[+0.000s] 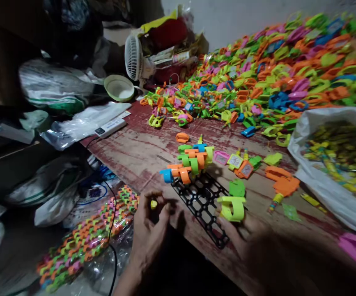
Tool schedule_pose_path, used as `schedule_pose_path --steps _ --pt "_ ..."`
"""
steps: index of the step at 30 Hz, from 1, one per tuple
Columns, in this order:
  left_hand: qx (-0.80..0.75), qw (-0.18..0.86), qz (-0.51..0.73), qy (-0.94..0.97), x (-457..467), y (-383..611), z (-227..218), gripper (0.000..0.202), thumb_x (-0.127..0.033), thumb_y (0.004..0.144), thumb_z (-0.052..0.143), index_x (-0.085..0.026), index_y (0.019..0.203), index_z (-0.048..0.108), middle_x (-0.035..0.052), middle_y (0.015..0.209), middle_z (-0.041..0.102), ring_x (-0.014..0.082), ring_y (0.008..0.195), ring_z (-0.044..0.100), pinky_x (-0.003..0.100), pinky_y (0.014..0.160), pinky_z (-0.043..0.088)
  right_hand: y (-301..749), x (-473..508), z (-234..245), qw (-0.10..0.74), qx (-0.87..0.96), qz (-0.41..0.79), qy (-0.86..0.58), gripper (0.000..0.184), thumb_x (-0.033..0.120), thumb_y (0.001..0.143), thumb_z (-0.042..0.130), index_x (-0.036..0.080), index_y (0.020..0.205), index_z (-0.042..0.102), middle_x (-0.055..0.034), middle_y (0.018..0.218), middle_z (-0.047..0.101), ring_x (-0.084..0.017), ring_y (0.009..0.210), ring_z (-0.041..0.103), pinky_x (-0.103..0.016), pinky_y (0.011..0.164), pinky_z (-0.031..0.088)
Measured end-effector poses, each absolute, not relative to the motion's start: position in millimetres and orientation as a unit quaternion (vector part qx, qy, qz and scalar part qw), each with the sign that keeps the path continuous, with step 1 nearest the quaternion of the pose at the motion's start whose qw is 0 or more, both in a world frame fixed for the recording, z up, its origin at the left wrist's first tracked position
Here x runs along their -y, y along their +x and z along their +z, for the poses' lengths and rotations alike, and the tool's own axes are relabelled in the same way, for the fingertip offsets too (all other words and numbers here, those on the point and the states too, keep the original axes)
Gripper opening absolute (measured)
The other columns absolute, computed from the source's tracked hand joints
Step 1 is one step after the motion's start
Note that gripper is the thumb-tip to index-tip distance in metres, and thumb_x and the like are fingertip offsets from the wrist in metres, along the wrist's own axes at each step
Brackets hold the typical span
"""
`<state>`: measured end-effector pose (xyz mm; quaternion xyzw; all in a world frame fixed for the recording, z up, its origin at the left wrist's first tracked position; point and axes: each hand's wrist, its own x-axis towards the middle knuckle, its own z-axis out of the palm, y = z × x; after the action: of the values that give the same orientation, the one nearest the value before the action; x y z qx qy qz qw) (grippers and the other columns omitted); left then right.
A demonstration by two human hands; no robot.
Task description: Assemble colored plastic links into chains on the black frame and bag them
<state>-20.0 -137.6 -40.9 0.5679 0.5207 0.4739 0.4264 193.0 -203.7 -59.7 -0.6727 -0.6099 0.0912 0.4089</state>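
My left hand [149, 228] is closed in a pinch round a small yellow piece [153, 204] at the table's near edge. My right hand [242, 234] holds a lime-green plastic toy watch band [233, 206], its fingers curled under it. Between the hands lies a black plastic grid rack [205, 205]. At the rack's far end sits a row of orange, green and blue toy watches [190, 160] clipped together. More loose toy watches [239, 161] lie just beyond my right hand.
A huge heap of coloured toy watches [282, 70] covers the far table. A white bag of yellow pieces [338, 160] stands at right. A small white fan [134, 57], a bowl [119, 87] and plastic bags crowd the left. Filled racks in plastic [88, 238] lie below the table's edge.
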Motion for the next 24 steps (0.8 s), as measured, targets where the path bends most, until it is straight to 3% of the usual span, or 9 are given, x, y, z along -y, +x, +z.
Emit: schedule_pose_path --steps 4,7,10,13,19,24 --pt "-0.522 0.362 0.453 0.626 108.6 -24.0 -48.8 0.047 -0.032 0.088 0.059 -0.019 0.133 0.051 0.0084 0.106 0.073 0.0204 0.085 0.071 0.031 0.074 0.057 180.2 176.0 -56.9 0.441 0.615 0.097 -0.646 0.028 0.042 0.092 0.062 0.021 0.1 0.078 -0.0093 0.09 0.079 -0.024 0.081 0.076 -0.029 0.074 0.062" --pt "-0.493 0.282 0.434 0.699 93.7 -20.1 -47.9 0.038 -0.024 0.088 0.052 -0.014 0.123 0.063 0.0107 0.106 0.074 0.0232 0.096 0.07 0.035 0.084 0.056 167.2 155.7 -53.6 0.461 0.64 0.102 -0.606 0.021 0.038 0.088 0.067 0.02 0.091 0.078 -0.0083 0.087 0.079 -0.024 0.074 0.076 -0.031 0.071 0.064" --pt "-0.474 0.282 0.418 0.722 89.1 -15.7 -46.3 0.031 -0.02 0.089 0.047 -0.014 0.108 0.071 0.007 0.087 0.075 0.0211 0.085 0.071 0.032 0.08 0.055 152.4 145.0 -51.7 0.483 0.675 0.121 -0.545 0.014 0.031 0.086 0.068 0.021 0.091 0.077 -0.0065 0.088 0.079 -0.024 0.074 0.076 -0.03 0.069 0.064" --pt "-0.479 0.281 0.424 0.716 91.2 -13.3 -46.9 0.028 -0.018 0.089 0.047 -0.014 0.101 0.072 0.0072 0.086 0.076 0.0198 0.079 0.071 0.029 0.075 0.054 144.6 141.5 -53.2 0.495 0.682 0.139 -0.52 0.011 0.024 0.088 0.065 0.021 0.088 0.075 -0.0044 0.078 0.077 -0.022 0.067 0.073 -0.029 0.061 0.062" --pt "-0.479 0.29 0.434 0.706 95.1 -13.7 -52.0 0.032 -0.015 0.09 0.047 -0.014 0.111 0.072 0.0073 0.095 0.079 0.0184 0.08 0.073 0.026 0.072 0.054 147.4 134.5 -50.7 0.479 0.719 0.035 -0.503 0.016 0.022 0.087 0.067 0.022 0.071 0.066 -0.001 0.06 0.068 -0.017 0.05 0.063 -0.026 0.048 0.052" --pt "-0.463 0.333 0.433 0.698 93.2 -14.9 -56.7 0.037 -0.016 0.092 0.048 -0.013 0.122 0.069 0.0078 0.109 0.078 0.019 0.094 0.075 0.026 0.082 0.055 139.4 127.9 -31.6 0.438 0.783 -0.078 -0.435 0.02 0.02 0.094 0.055 0.021 0.077 0.064 -0.0009 0.057 0.064 -0.014 0.047 0.059 -0.024 0.044 0.045"
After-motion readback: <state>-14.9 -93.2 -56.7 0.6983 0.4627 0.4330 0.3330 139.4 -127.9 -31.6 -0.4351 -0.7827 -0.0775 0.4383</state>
